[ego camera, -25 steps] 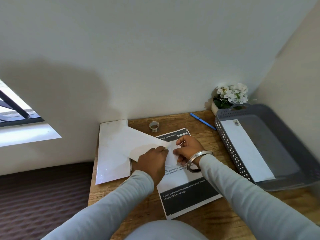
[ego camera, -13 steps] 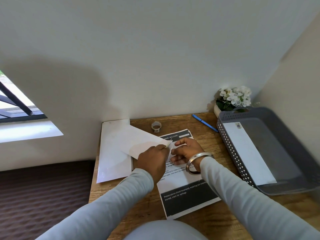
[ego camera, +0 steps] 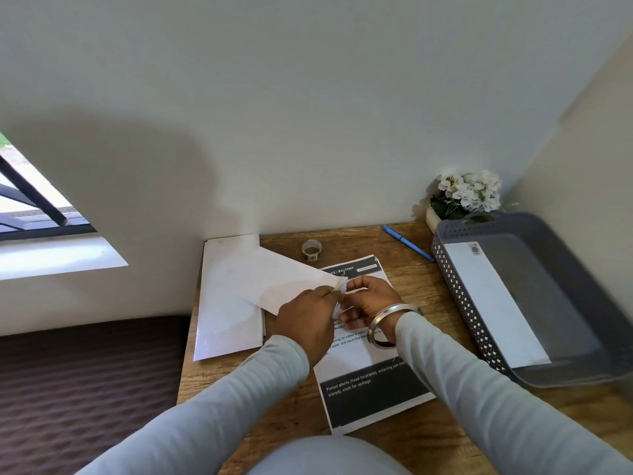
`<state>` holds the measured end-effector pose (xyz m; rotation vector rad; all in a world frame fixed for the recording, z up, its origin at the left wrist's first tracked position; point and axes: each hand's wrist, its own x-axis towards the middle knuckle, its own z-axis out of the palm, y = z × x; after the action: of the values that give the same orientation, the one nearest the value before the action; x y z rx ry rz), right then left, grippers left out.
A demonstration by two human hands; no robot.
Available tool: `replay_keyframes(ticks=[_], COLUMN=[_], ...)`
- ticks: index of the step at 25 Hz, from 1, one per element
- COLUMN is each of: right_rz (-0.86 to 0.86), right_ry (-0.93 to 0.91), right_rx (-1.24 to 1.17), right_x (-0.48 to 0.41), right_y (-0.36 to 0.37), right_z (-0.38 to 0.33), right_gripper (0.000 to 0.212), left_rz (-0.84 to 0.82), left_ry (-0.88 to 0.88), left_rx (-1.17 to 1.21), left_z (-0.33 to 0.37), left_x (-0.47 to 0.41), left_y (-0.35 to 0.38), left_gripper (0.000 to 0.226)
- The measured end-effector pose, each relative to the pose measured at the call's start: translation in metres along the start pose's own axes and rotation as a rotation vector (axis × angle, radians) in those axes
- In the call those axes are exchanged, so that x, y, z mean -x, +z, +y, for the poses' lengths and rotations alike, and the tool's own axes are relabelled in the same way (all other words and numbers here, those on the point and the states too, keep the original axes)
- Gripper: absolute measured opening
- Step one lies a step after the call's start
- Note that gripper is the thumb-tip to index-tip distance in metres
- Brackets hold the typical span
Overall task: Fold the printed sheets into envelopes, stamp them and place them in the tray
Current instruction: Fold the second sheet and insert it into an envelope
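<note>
A white paper envelope [ego camera: 284, 286], stretching toward ten o'clock, is pinched by the left hand [ego camera: 308, 313]; the grip of the right hand [ego camera: 371, 299] cannot be told.

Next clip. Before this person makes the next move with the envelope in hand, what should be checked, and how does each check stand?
1. Envelope secured: the left hand grips its right end. Ok.
2. Right hand grip: fingers curled at that same end; what they hold, cannot tell.
3. Stamp on the held envelope: none shows, but the hands cover its corner. Cannot tell.
4. Printed sheet folded: it lies flat, unfolded, under the hands. Not ok.
5. Room in the tray: one stamped envelope lies along its left wall, the rest bare. Ok.
</note>
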<state>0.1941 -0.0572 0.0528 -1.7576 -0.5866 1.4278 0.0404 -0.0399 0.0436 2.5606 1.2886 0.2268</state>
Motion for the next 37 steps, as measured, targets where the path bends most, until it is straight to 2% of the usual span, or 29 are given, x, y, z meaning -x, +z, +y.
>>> replay_keyframes(ticks=[4, 11, 15, 20, 24, 30, 37], right_rz=[-0.014, 0.047, 0.066, -0.060, -0.051, 0.027, 0.075], right_ry=[0.016, -0.013, -0.014, 0.017, -0.013, 0.003, -0.040], right_rx=[0.027, 0.029, 0.015, 0.066, 0.133, 0.121, 0.171], right_x=[0.000, -0.001, 0.001, 0.009, 0.007, 0.002, -0.001], right_y=[0.005, 0.009, 0.010, 0.004, 0.005, 0.008, 0.012], right_z=[0.002, 0.004, 0.004, 0.004, 0.005, 0.009, 0.011], right_gripper=[0.021, 0.017, 0.017, 0.029, 0.014, 0.008, 0.005], left_rz=[0.003, 0.009, 0.029, 0.031, 0.033, 0.018, 0.052], left_ry=[0.021, -0.062, -0.081, -0.105, -0.075, -0.101, -0.080], left_rx=[0.064, 0.188, 0.220, 0.216, 0.181, 0.102, 0.134], left_z=[0.002, 0.013, 0.012, 0.006, 0.012, 0.011, 0.015], left_x=[0.002, 0.004, 0.002, 0.002, 0.003, 0.003, 0.005], left_y=[0.003, -0.008, -0.009, -0.007, -0.009, -0.010, -0.012], left_gripper=[0.060, 0.082, 0.075, 0.074, 0.072, 0.067, 0.069])
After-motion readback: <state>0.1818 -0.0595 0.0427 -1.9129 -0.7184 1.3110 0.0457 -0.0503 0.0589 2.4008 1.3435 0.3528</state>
